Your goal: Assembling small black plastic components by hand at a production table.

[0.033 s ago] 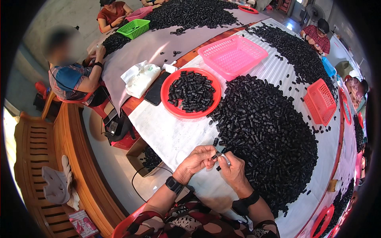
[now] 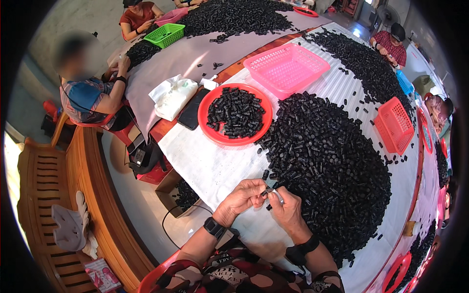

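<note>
White-covered worktable, near edge: two hands meet over a small black piece beside a large heap of like parts.

Nearest, the left hand pinches the black piece between thumb and fingertips, apparently to steady it; the right hand, thumb pressed to curled fingers, grips a small silvery object close by, though whether the two touch cannot be told. The heap lies just right of the hands, probably for short reach. Beyond, a round red tray bears a smaller lot, its raised rim likely containing it. Left of the tray, a dark phone and tissue pack lie seemingly out of the way. Farther stands a pink basket; farthest, a second black pile covers another table.
</note>
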Demonstrator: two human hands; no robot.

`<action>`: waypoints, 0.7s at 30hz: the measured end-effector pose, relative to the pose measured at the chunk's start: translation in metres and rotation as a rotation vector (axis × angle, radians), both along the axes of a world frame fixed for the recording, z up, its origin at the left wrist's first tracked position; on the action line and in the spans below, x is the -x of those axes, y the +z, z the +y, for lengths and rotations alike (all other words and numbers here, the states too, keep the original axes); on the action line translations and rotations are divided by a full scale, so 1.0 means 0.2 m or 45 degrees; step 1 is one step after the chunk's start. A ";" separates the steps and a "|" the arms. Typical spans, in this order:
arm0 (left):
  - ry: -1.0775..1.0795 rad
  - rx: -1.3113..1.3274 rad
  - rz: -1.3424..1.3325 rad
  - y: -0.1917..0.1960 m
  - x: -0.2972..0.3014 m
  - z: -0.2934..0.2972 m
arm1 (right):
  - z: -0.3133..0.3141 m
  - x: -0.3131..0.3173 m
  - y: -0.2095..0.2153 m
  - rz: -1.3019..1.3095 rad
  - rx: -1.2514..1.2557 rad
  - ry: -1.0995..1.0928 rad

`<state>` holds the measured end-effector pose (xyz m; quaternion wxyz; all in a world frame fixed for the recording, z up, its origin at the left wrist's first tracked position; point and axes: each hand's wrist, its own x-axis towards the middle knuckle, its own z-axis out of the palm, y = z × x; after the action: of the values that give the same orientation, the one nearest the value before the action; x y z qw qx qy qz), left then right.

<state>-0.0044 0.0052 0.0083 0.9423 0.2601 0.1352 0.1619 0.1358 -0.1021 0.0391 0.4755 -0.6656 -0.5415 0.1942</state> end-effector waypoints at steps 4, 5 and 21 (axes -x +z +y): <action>0.009 0.028 -0.009 0.01 0.00 0.00 | 0.00 0.00 0.00 -0.012 -0.029 0.004; 0.013 0.022 -0.002 0.01 -0.01 0.00 | 0.00 0.00 0.00 -0.015 -0.036 0.005; 0.014 -0.011 -0.004 0.00 0.00 0.00 | 0.00 0.00 0.01 0.053 0.004 0.018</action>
<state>-0.0053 0.0048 0.0088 0.9404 0.2632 0.1342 0.1682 0.1356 -0.1020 0.0416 0.4842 -0.6583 -0.5360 0.2120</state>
